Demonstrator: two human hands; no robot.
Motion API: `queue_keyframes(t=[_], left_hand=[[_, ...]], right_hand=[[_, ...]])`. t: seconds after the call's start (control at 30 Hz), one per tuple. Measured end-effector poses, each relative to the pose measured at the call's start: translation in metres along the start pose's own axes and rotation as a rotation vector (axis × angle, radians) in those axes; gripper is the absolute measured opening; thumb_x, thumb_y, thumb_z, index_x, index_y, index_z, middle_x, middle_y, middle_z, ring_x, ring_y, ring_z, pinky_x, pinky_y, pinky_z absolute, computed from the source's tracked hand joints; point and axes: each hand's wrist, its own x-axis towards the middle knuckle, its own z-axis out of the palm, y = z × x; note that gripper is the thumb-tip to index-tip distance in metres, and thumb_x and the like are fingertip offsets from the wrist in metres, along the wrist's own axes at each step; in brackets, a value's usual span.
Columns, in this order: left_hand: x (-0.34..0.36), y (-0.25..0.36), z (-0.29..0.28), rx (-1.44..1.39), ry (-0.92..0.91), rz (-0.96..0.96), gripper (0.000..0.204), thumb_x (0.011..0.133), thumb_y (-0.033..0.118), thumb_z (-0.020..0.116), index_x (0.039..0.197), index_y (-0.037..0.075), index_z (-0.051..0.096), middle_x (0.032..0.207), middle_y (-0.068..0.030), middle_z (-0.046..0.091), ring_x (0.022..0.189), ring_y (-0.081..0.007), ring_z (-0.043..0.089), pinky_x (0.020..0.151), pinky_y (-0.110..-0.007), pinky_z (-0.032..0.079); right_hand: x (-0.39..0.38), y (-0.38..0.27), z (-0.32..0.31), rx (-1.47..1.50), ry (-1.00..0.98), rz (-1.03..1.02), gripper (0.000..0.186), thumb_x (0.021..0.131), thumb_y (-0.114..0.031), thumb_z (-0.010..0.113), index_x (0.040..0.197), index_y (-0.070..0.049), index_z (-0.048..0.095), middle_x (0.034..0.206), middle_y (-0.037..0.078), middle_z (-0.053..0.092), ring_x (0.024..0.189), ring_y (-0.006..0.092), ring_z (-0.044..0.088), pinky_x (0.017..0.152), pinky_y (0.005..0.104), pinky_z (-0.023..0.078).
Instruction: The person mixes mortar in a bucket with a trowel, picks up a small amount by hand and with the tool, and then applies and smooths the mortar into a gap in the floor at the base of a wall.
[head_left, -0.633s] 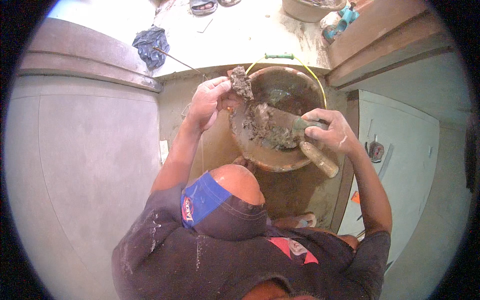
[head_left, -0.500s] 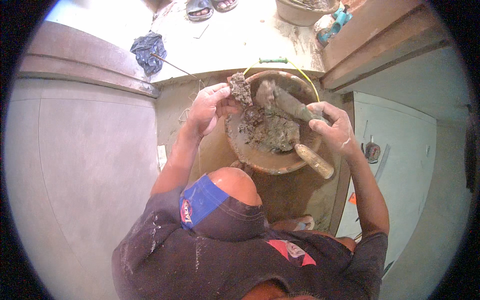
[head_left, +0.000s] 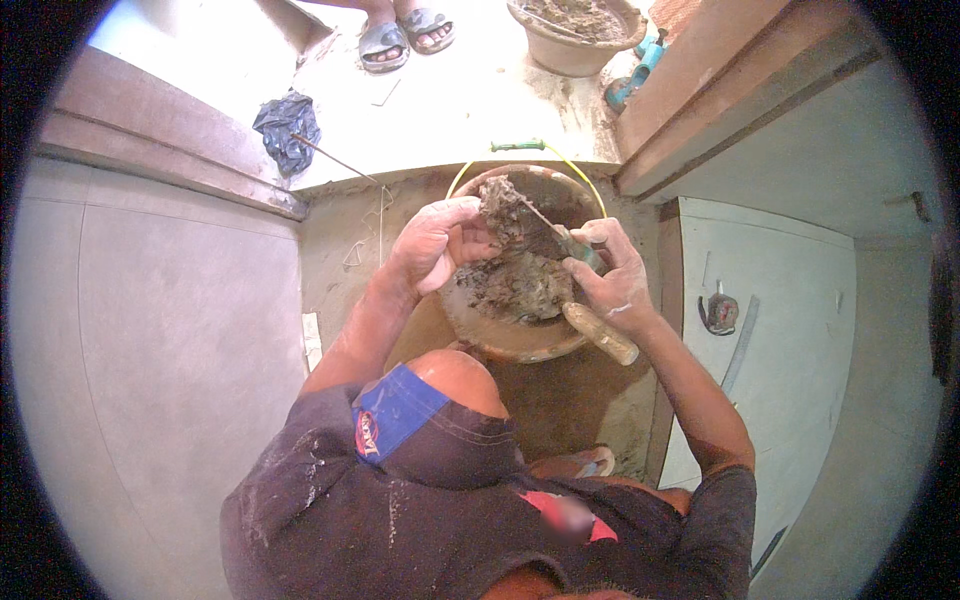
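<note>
My left hand pinches a small mortar-coated piece over the left back of the round tub. My right hand grips a green-handled trowel, its dirty blade tilted up against that mortar-covered piece. The tub holds lumpy grey wet mortar. A second tool with a worn wooden handle lies in the tub, its handle sticking out over the front right rim below my right hand. A yellow wire handle with a green grip arches behind the tub.
Another person's sandalled feet stand on the step ahead, near another tub, a teal tool and a black plastic bag. A white board at right carries a tape measure and metal ruler. Ledges flank both sides.
My right hand has moved left with the trowel, bringing its blade to the piece in my left hand. My left hand has moved slightly down and right; more of the other person's feet shows.
</note>
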Motion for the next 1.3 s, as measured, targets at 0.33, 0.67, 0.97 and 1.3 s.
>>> queue_keyframes(t=[0.33, 0.67, 0.97, 1.3], left_hand=[[0.007, -0.001, 0.019, -0.086, 0.001, -0.057, 0.036, 0.097, 0.011, 0.05, 0.133, 0.004, 0.046, 0.108, -0.0137, 0.066, 0.09, -0.0233, 0.067, 0.078, -0.036, 0.058], [0.009, 0.002, 0.027, -0.126, -0.007, -0.074, 0.034, 0.098, 0.011, 0.049, 0.13, 0.003, 0.049, 0.111, -0.0126, 0.066, 0.095, -0.0232, 0.065, 0.079, -0.036, 0.058], [0.011, 0.005, 0.019, -0.164, 0.015, -0.042, 0.031, 0.097, 0.012, 0.05, 0.126, 0.001, 0.051, 0.11, -0.0133, 0.065, 0.094, -0.0232, 0.065, 0.081, -0.036, 0.057], [0.007, 0.002, 0.041, -0.042, -0.062, -0.037, 0.031, 0.098, 0.014, 0.05, 0.127, 0.003, 0.053, 0.113, -0.0111, 0.066, 0.092, -0.0231, 0.067, 0.08, -0.035, 0.057]], right_hand=[[-0.007, 0.005, -0.012, -0.135, -0.019, -0.15, 0.036, 0.075, 0.002, 0.075, 0.103, -0.007, 0.054, 0.104, 0.008, 0.052, 0.098, 0.0189, 0.055, 0.086, 0.0314, 0.046], [-0.012, 0.004, -0.017, -0.152, 0.058, -0.188, 0.037, 0.069, 0.0, 0.077, 0.099, -0.007, 0.057, 0.099, 0.011, 0.055, 0.095, 0.0275, 0.056, 0.086, 0.0377, 0.047], [-0.02, 0.006, -0.025, -0.199, 0.055, -0.14, 0.038, 0.069, 0.0, 0.077, 0.102, -0.008, 0.058, 0.1, 0.011, 0.054, 0.096, 0.028, 0.057, 0.086, 0.037, 0.047], [-0.005, 0.005, -0.01, 0.006, 0.046, 0.054, 0.04, 0.076, -0.007, 0.074, 0.11, -0.007, 0.053, 0.102, 0.009, 0.056, 0.098, 0.0215, 0.056, 0.089, 0.0349, 0.046]])
